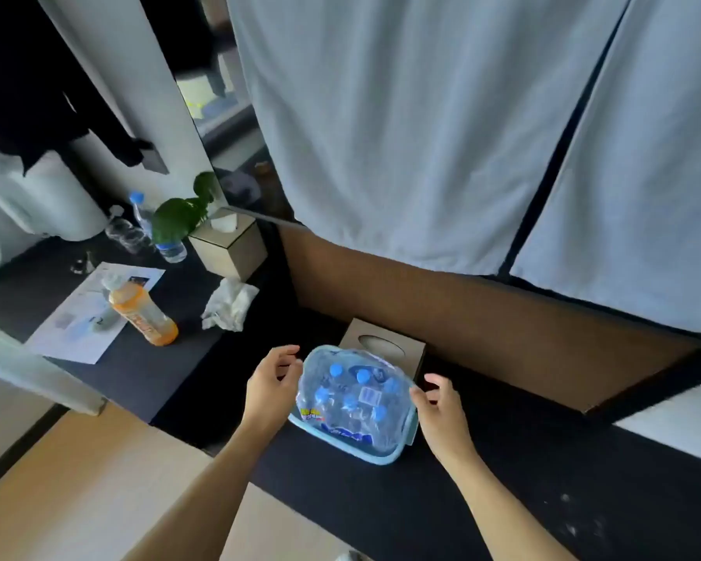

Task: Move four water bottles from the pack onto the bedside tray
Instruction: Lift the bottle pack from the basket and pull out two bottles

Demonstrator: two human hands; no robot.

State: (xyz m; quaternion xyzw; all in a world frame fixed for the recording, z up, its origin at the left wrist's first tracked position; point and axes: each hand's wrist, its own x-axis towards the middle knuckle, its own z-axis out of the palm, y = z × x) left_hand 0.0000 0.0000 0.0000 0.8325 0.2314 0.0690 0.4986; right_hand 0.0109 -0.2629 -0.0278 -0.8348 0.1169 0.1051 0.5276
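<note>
A shrink-wrapped pack of water bottles with blue caps stands in a light blue tray on the dark shelf. My left hand hovers at the pack's left side, fingers curled and apart, close to the wrap. At the pack's right side my right hand has its fingertips at the wrap's edge, fingers spread. Neither hand clearly grips anything. The bottles stay sealed under the plastic wrap.
A brown tissue box stands right behind the tray. To the left on the dark desk are an orange drink bottle, crumpled tissue, papers, two water bottles, a plant and another tissue box. White curtains hang behind.
</note>
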